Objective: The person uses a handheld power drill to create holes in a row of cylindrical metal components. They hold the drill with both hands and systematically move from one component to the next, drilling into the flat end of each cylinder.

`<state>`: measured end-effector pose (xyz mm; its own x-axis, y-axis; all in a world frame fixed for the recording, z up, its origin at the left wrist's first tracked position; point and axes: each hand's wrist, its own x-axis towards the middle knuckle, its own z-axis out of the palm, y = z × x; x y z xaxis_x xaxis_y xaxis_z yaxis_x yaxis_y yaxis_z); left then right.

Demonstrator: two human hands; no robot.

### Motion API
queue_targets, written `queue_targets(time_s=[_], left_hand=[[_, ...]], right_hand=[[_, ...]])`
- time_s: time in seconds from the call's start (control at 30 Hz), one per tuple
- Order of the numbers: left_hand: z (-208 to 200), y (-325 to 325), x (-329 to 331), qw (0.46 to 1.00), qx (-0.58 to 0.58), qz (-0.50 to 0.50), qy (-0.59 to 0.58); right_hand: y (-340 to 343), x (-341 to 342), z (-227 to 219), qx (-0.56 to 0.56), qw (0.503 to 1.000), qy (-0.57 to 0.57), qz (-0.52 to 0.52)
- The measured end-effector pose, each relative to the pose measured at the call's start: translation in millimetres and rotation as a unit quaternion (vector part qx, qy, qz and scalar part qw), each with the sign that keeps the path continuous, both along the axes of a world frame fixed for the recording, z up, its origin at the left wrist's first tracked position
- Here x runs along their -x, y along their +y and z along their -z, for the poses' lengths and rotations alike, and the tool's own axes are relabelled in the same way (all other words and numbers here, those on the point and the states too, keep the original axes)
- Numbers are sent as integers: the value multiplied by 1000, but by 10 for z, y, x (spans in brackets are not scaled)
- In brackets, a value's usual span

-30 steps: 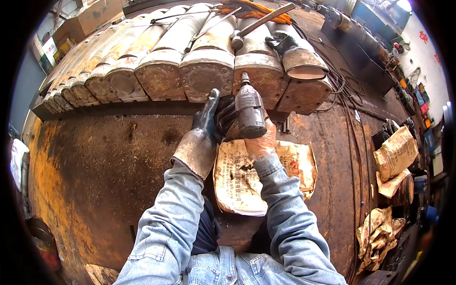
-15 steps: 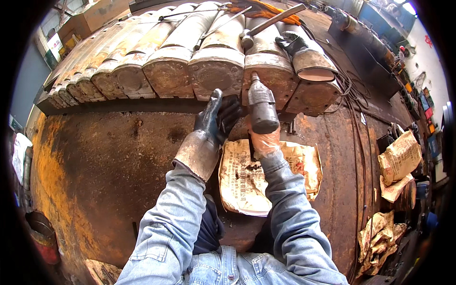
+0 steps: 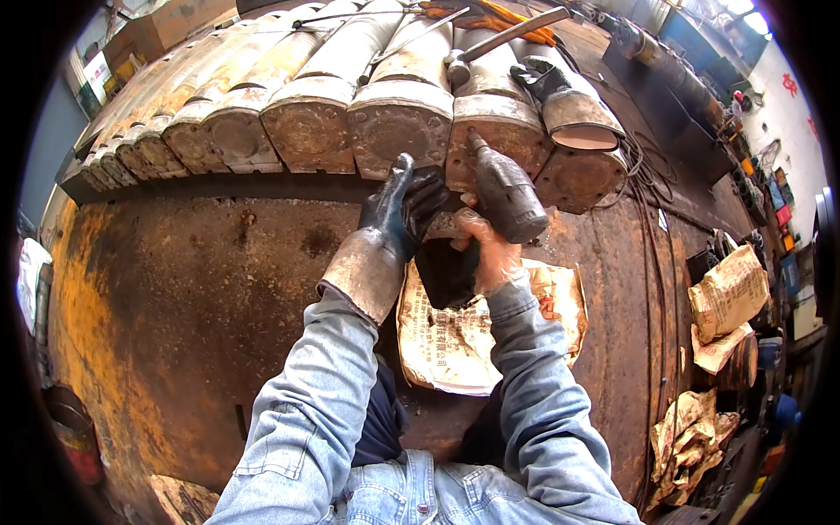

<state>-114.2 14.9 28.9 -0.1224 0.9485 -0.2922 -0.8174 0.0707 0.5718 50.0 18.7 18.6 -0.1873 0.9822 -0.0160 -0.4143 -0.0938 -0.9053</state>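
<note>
While my right hand (image 3: 494, 254) gripped the dark-grey, bottle-shaped power tool (image 3: 509, 199) before rusty, flat-ended metal cylinders (image 3: 398, 133), I held my left hand (image 3: 401, 210) nearby. Its black, tan-cuffed glove (image 3: 372, 254) had thumb and fingers spread.

A white wall (image 3: 768, 114) and bright light (image 3: 758, 22) lie right of the rusty floor (image 3: 175, 324), a grey wall (image 3: 52, 149) left.

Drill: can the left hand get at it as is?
Looks like yes: the left hand is open just beside the drill, with nothing visible blocking the way, though the right hand holds it.
</note>
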Motion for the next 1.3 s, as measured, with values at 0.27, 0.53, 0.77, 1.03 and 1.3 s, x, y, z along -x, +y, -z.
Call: queue_targets(time_s=[0.27, 0.53, 0.77, 1.03, 1.3], left_hand=[[-62, 42, -98, 1000, 1, 13, 9], [-55, 261, -187, 998, -19, 57, 3], [-122, 244, -301, 978, -49, 181, -93], [-207, -50, -748, 954, -164, 217, -123], [-181, -30, -1191, 984, -95, 135, -72]], right_hand=[[-33, -335, -23, -49, 990, -111, -66], [-22, -452, 205, -82, 970, -216, -82], [-515, -599, 1, -35, 950, -280, -135], [-958, -1022, -144, -30, 968, -229, -100], [-1011, -1393, -2, -20, 973, -209, -97]])
